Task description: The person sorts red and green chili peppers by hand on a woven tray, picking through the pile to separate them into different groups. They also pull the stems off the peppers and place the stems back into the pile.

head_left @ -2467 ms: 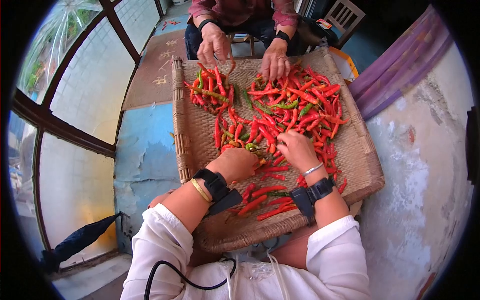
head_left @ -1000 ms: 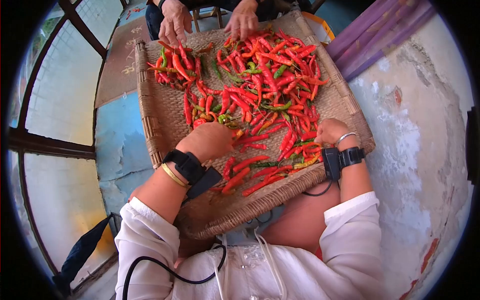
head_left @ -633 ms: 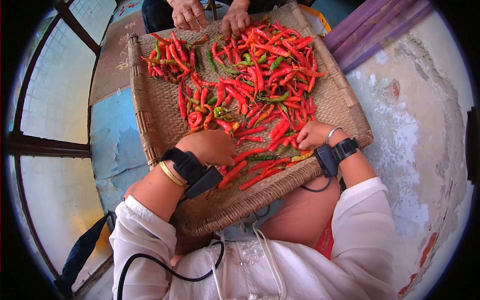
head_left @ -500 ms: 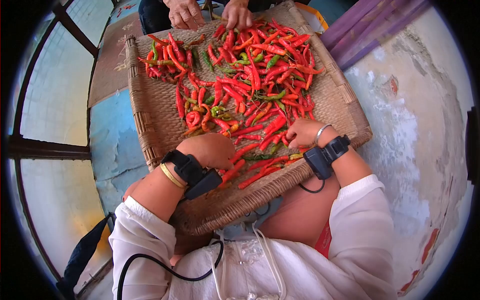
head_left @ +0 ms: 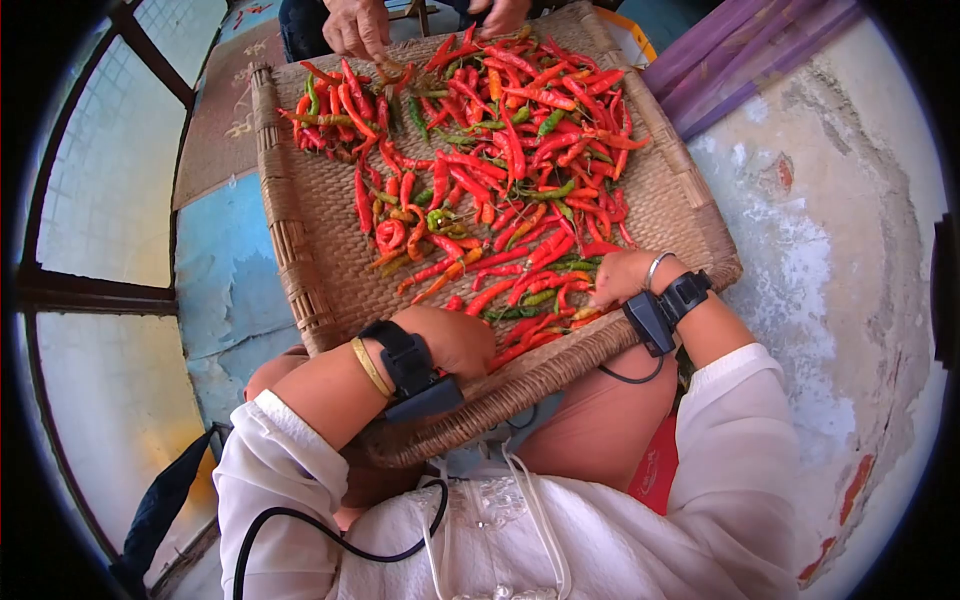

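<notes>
The left hand (head_left: pixel 455 340) has pulled back toward the near rim and lies curled on some red chilies (head_left: pixel 520 150), perhaps gripping some; I cannot tell. The right hand (head_left: pixel 625 278), at 3 o'clock, pinches one chili. The woven tray (head_left: pixel 300 260) holds chilies, another person's hand (head_left: pixel 360 28) at 12 o'clock.

No readable text, labels or numbers.
</notes>
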### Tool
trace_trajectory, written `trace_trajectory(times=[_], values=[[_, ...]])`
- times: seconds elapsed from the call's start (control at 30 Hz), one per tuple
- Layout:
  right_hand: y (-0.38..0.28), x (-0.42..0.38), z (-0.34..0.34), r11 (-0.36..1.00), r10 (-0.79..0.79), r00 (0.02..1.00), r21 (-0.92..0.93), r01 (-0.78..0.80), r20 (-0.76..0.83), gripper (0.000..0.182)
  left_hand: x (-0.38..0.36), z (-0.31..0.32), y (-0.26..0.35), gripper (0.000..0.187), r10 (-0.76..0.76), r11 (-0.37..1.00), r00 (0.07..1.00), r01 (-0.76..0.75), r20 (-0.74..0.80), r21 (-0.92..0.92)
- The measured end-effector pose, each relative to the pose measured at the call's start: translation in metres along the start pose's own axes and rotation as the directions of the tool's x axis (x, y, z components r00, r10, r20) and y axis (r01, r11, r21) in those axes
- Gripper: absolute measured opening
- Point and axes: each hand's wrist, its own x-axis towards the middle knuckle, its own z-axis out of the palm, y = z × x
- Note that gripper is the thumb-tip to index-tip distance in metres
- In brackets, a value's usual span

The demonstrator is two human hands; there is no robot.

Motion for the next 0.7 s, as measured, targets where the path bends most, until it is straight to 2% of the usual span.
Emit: trace_trajectory(times=[0.03,0.1,0.13,0.17,0.2,0.23,0.27,0.33,0.37,0.43,0.5,0.53,0.6,0.7], values=[[-0.005,-0.002,0.0,1.0,-0.002,1.0,-0.001,0.002,0.004,0.035,0.003,0.004,-0.002,0.027,-0.018,1.0,1.0,0.018,0.017,-0.007],[-0.012,-0.003,-0.001,0.949,-0.029,0.996,0.311,0.053,-0.081,0.034,0.006,0.005,-0.002,0.027,-0.019,0.999,0.999,0.018,0.04,0.032],[-0.015,0.001,-0.001,0.95,-0.031,0.996,0.308,0.054,-0.08,0.034,0.006,0.003,0.0,0.026,-0.02,0.997,0.998,0.015,0.065,0.074],[-0.018,0.005,0.0,0.881,-0.054,0.986,0.458,0.121,-0.156,0.032,0.004,0.001,0.001,0.026,-0.02,0.997,0.998,0.016,0.063,0.071],[-0.022,0.009,0.0,0.784,-0.065,0.97,0.59,0.194,-0.233,0.031,-0.003,-0.01,0.011,0.026,-0.165,0.982,0.985,0.158,0.057,0.108],[-0.026,0.011,-0.001,0.809,-0.18,0.919,0.478,0.341,-0.352,0.032,-0.01,-0.017,0.018,0.026,-0.307,0.944,0.951,0.298,0.048,0.144],[-0.031,0.016,-0.001,0.807,-0.184,0.918,0.479,0.345,-0.351,0.032,-0.017,-0.02,0.02,0.026,-0.311,0.943,0.949,0.301,0.05,0.142],[-0.04,0.029,0.0,0.823,-0.265,0.777,0.286,0.49,-0.571,0.034,-0.03,-0.022,0.018,0.026,-0.281,0.92,0.895,0.354,-0.347,0.169],[-0.043,0.033,-0.001,0.819,-0.242,0.777,0.308,0.485,-0.581,0.035,-0.033,-0.026,0.017,0.026,-0.286,0.918,0.894,0.359,-0.346,0.17],[-0.055,0.032,-0.01,0.821,-0.217,0.794,0.334,0.463,-0.568,0.034,-0.038,-0.037,0.014,0.025,-0.41,0.788,0.799,0.553,-0.439,0.272],[-0.066,0.024,-0.018,0.815,-0.142,0.8,0.389,0.428,-0.583,0.028,-0.04,-0.042,0.009,0.021,-0.435,0.766,0.771,0.588,-0.465,0.259],[-0.067,0.026,-0.018,0.811,-0.152,0.796,0.386,0.439,-0.586,0.028,-0.041,-0.043,0.006,0.018,-0.455,0.748,0.744,0.617,-0.49,0.242],[-0.067,0.034,-0.015,0.911,-0.125,0.6,0.148,0.385,-0.79,0.023,-0.042,-0.043,0.003,0.019,-0.448,0.745,0.735,0.622,-0.51,0.242],[-0.063,0.046,-0.011,0.948,-0.194,0.558,-0.006,0.319,-0.807,0.018,-0.037,-0.04,-0.003,0.02,-0.422,0.748,0.728,0.616,-0.54,0.246]])
